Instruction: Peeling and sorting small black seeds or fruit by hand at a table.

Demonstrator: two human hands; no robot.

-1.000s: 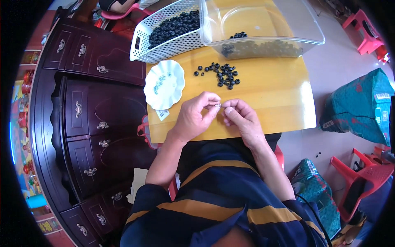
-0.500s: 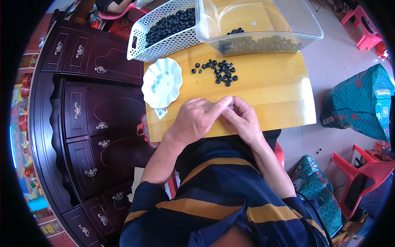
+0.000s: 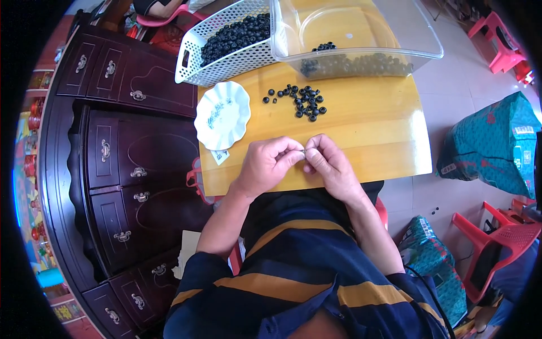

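Table [image 3: 375, 135] behind tiny piece [image 3: 304, 151] (mostly hidden)

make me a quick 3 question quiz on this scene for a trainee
1. True or false: the scalloped white dish sits left of the loose black pieces.
2. Which container has perforated sides? a) the clear bin b) the white basket c) the dish
3. Where do the left hand and right hand come together?

Key: 1. True. 2. b. 3. Over the yellow table, pinching a tiny item too small to identify.
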